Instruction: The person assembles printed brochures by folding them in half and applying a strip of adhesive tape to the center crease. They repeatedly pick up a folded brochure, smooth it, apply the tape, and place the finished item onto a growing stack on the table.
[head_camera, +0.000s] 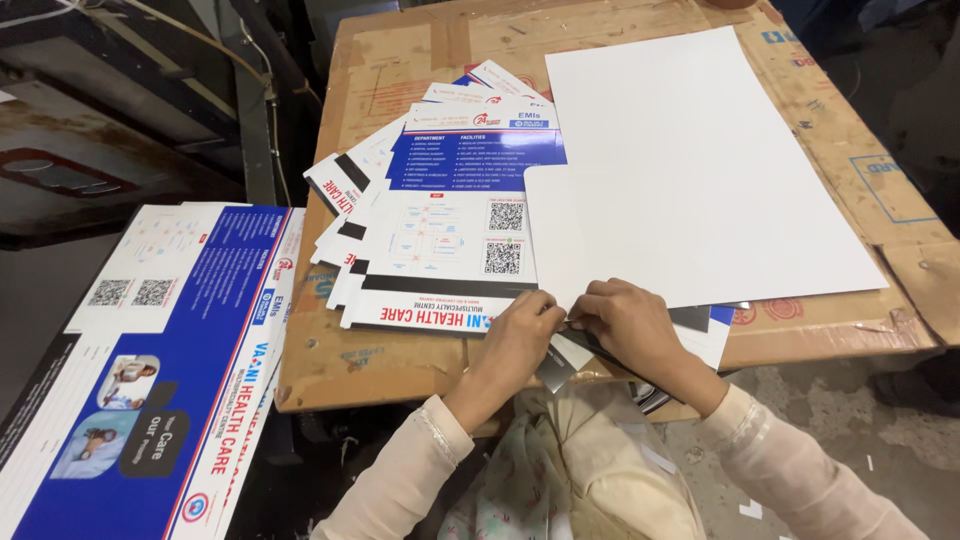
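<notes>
Both hands meet at the near edge of the cardboard-topped counter (400, 350), pinching the bottom corner of a white sheet (700, 170) that lies over a fanned stack of printed leaflets (440, 230). The left hand (520, 335) and right hand (625, 320) nearly touch, fingers curled, wrists low. The card looks thin, light and slick, stiff enough to crease; edges and corners seem the best hold.
</notes>
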